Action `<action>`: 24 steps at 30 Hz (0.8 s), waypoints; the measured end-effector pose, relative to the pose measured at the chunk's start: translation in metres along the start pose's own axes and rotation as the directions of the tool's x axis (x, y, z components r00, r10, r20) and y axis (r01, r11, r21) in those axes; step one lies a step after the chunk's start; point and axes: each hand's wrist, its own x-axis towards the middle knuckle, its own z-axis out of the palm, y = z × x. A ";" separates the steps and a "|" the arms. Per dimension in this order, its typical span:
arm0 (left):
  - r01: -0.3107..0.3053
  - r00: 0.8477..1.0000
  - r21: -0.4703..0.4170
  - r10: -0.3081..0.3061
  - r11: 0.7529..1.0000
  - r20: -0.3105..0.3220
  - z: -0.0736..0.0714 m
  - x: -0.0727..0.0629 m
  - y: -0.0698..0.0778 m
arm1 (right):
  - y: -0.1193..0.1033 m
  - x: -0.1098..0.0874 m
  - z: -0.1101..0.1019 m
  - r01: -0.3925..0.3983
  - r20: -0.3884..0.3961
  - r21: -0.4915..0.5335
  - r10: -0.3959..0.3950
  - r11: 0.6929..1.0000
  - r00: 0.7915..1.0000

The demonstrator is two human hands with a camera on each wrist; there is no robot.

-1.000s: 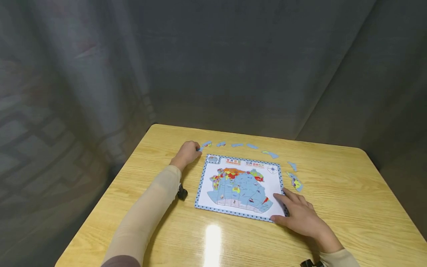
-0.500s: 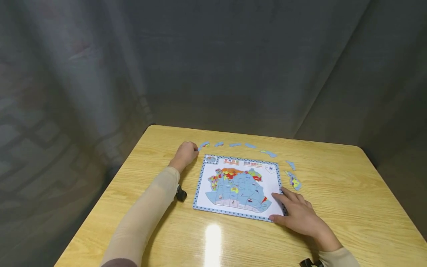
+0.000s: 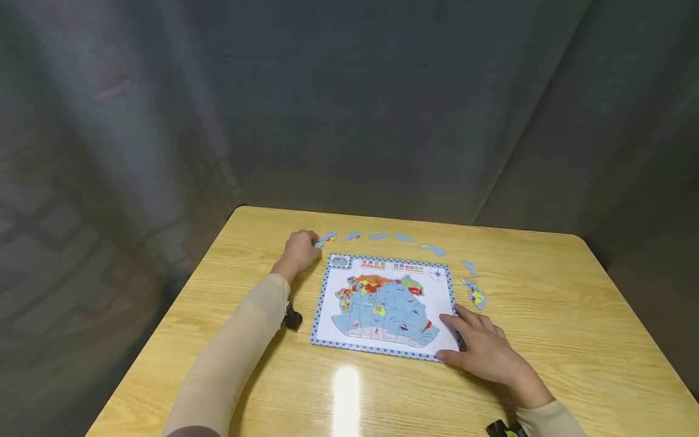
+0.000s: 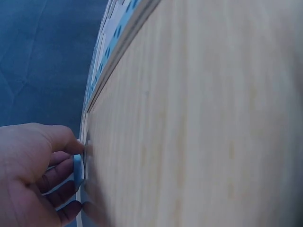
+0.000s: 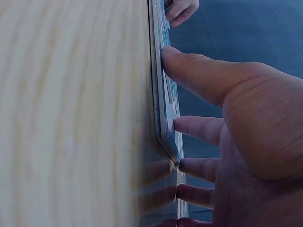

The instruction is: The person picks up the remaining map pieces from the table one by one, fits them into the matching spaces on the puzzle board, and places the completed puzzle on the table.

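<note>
A world-map puzzle board [image 3: 322, 328] with a blue dotted border lies flat on the table, part of its map filled with coloured pieces. Past its far left corner, the fingers of my left hand [image 3: 298, 250] are at a small blue puzzle piece [image 3: 319, 244]. In the left wrist view, the thumb and fingers of that hand [image 4: 33, 165] curl about the blue piece [image 4: 77, 168] low at the table surface. My right hand [image 3: 483, 349] rests on the board's right edge with spread fingers; its thumb [image 5: 189, 66] touches the board's near side.
Several loose puzzle pieces form an arc beyond and right of the board, among them a blue-yellow piece [image 3: 434, 249] and a colourful piece [image 3: 475, 295]. The wooden table [image 3: 557, 315] ends at a dark curtain [image 3: 360, 109].
The head view has shifted slightly, so everything sits a little farther left. More of the blue piece shows beside my left fingers. My right hand stays on the board.
</note>
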 end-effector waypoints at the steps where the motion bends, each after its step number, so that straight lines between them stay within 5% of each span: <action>1: 0.001 1.000 -0.004 -0.001 1.000 0.001 0.000 0.000 0.000 | 0.000 0.000 0.000 0.001 0.001 0.001 -0.001 1.000 1.000; 24: -0.028 0.999 -0.064 0.027 0.998 -0.020 -0.011 -0.016 0.012 | 0.000 0.000 -0.001 0.007 0.003 0.002 -0.007 1.000 1.000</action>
